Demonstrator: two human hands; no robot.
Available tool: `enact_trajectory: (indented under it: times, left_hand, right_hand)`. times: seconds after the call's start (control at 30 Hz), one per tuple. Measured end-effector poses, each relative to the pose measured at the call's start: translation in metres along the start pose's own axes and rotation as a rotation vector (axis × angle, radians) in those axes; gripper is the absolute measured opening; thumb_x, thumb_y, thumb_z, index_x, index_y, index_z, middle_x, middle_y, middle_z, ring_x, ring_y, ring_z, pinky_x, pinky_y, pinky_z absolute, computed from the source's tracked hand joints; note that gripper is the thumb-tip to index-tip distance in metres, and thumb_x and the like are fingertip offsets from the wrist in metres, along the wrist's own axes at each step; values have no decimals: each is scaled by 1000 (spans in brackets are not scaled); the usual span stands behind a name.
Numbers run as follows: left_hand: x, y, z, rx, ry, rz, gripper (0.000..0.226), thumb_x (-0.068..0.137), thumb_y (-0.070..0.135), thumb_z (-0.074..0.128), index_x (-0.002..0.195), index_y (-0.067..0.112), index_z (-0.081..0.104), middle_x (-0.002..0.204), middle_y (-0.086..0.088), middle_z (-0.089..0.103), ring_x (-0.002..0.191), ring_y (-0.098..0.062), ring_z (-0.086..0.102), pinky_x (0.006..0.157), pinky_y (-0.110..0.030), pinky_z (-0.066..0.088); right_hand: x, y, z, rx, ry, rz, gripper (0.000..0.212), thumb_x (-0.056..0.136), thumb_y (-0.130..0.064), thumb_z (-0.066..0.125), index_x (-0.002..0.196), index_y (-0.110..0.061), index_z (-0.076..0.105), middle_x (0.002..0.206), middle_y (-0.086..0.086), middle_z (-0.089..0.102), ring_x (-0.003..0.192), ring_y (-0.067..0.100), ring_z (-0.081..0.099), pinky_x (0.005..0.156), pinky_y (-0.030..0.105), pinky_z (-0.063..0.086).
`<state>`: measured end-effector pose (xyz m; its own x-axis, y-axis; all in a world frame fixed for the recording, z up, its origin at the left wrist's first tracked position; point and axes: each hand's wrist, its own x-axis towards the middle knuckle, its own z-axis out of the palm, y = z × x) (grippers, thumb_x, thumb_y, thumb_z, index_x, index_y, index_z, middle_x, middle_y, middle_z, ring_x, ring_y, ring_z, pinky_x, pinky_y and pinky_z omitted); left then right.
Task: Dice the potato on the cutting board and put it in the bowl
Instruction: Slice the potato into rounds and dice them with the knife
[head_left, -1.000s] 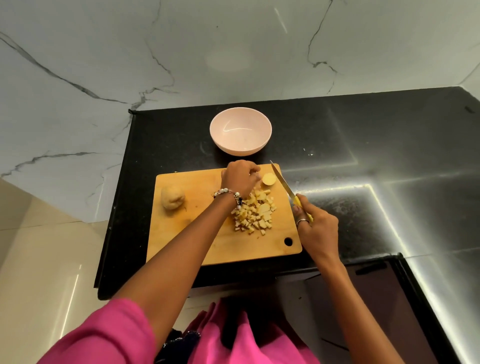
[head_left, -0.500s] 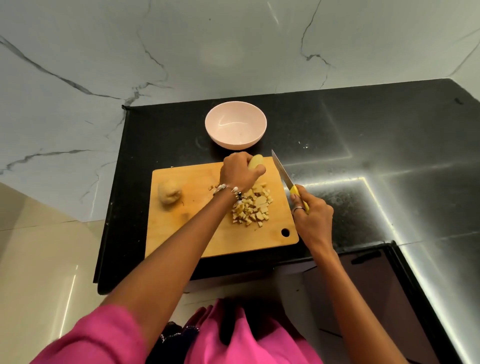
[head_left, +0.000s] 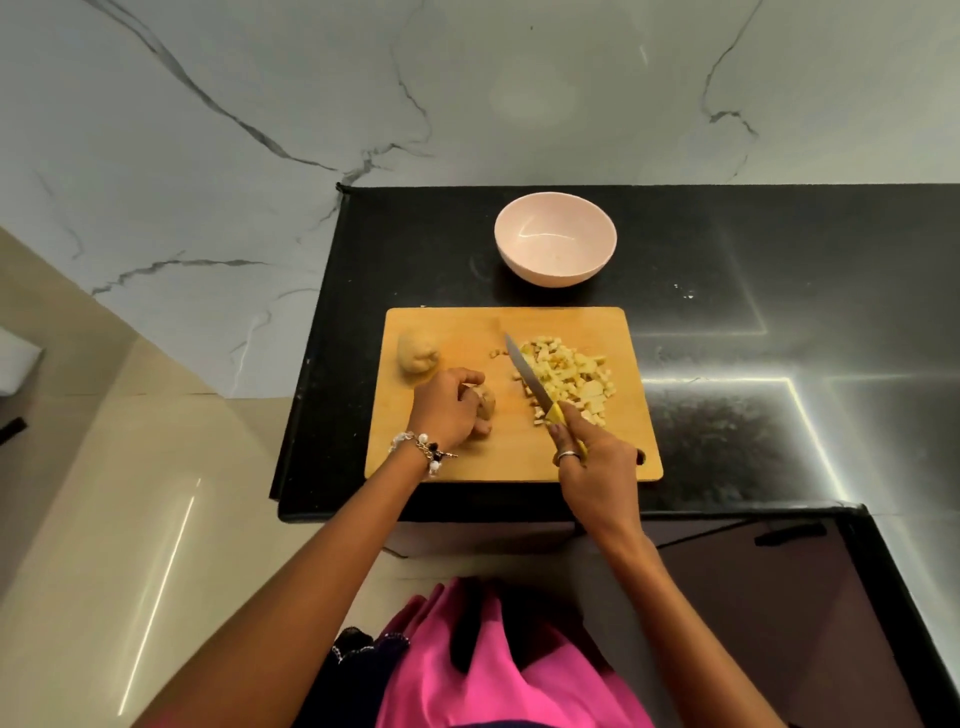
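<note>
- Furthest left, beyond your left fingers, a whole potato sits untouched on the cutting board. It looks uncut, so if it counts toward the job, it is all still to do.
- Your left hand is curled over a potato piece, fingers wrapped round it and holding it down on the board. Only a brown edge of the piece shows past your fingertips, so how much of it is left cannot be told.
- Between your two hands the knife slants away from you, its blade pointing up the board and its tip well clear of the piece your left fingers hold. No cut looks under way on that piece yet.
- Your right hand is clamped on the knife's yellow handle, forefinger stretched along it, a ring on one finger.
- Just right of the blade, beyond your right fingers, lies the pile of diced potato, a good heap of small cubes. That part of the dicing is done.
- Past the far edge of the board, well beyond both sets of fingers, the bowl stands on the black counter with nothing in it that I can see.
- By my reckoning you are around halfway: one lot diced, one piece in hand, and the whole transfer to the bowl not yet begun.
</note>
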<state>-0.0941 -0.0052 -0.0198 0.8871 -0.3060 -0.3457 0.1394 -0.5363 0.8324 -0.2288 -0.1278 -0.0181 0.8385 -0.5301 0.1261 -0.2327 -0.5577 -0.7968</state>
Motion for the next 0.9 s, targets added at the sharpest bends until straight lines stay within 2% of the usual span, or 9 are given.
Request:
enact_trajectory:
  times: [0.07,0.17,0.23,0.3,0.37,0.43,0.53,0.67,0.9]
  left_hand:
    - [-4,-2,-2,200,68,80,27,94,13,47,116,16,61,92,-8,70,62,-17,68,62,-26,57]
    - [-10,-5,-6,635,148,194,33,93,23,50,125,24,57,115,-8,58,95,-27,61,80,-36,50]
    - [-10,-10,-11,763,117,299,41,92,21,51,132,29,50,118,-4,49,96,-26,57,77,-37,49]
    - [-6,-14,-18,814,-7,444,48,89,14,55,135,27,47,125,0,43,98,-21,54,78,-35,52]
    - [-2,-15,-22,835,-116,509,51,87,16,60,136,23,47,129,1,41,104,-21,51,84,-37,51]
    - [1,-14,-22,812,-129,506,49,88,22,61,135,20,49,125,-1,44,105,-20,50,87,-35,49]
    - [1,-16,-19,691,-26,491,44,88,27,60,130,15,54,115,-3,49,98,-18,52,83,-31,48]
    - [-2,-22,-10,615,95,478,43,86,30,62,125,11,58,109,-6,51,94,-20,54,80,-34,49]
    - [-1,-29,-2,446,181,458,41,83,24,68,122,12,61,106,-3,56,91,-16,54,78,-31,49]
  right_hand:
    - [-8,-4,12,-39,-10,-31,37,93,-15,57,128,-4,56,90,13,72,69,20,61,56,28,39]
    - [-21,-9,27,-118,-48,-84,39,93,-14,54,131,-2,52,76,15,66,64,29,57,54,35,37]
    - [-29,-10,34,-160,-57,-99,41,94,-13,52,133,-1,49,74,14,63,63,29,55,53,37,37]
    - [-34,-8,38,-183,-53,-80,42,95,-13,49,136,-2,46,79,14,63,66,29,56,54,34,35]
    - [-36,-7,38,-193,-47,-60,42,96,-14,48,137,-2,44,82,14,63,67,28,56,54,33,34]
    - [-36,-7,38,-199,-48,-54,43,96,-14,47,137,-1,44,81,14,63,66,28,54,53,35,35]
    - [-37,-9,40,-213,-62,-46,43,97,-14,47,138,-2,43,82,14,63,67,28,54,54,38,38]
    - [-37,-12,43,-237,-94,-53,45,98,-15,44,140,-2,38,88,15,63,73,29,55,58,38,38]
    - [-33,-15,47,-324,-146,-80,47,99,-16,38,144,-1,31,95,19,63,80,34,56,60,34,31]
